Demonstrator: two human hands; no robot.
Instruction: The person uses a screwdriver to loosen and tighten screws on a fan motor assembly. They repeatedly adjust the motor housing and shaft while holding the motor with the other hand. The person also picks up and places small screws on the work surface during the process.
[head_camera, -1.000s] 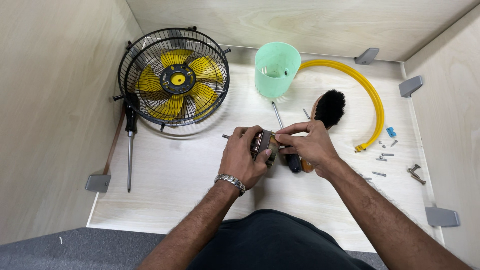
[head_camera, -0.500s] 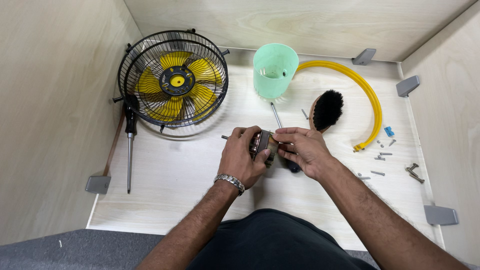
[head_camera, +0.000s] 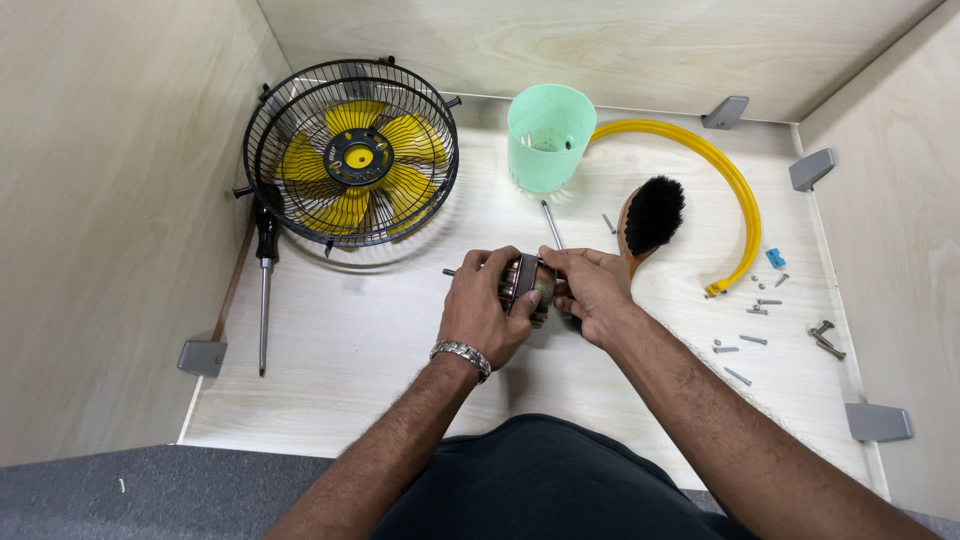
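Both hands close on a small cylindrical motor core (head_camera: 528, 285) with copper windings, at frame centre just above the counter (head_camera: 350, 350). The left hand (head_camera: 485, 315) wraps its grip around the left end; the right hand (head_camera: 597, 290) pinches the right end with fingers together. A thin shaft projects left. Behind lie a brush (head_camera: 648, 218), a green cup (head_camera: 550, 136) and, at upper left, a caged fan (head_camera: 350, 152).

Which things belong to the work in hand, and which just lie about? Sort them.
In hand:
left hand
right hand
small copper-wound metal motor core

Lying about:
black-caged yellow-bladed fan
mint-green plastic cup
black-bristled wooden brush
black-handled screwdriver
curved yellow plastic strip
loose metal screws
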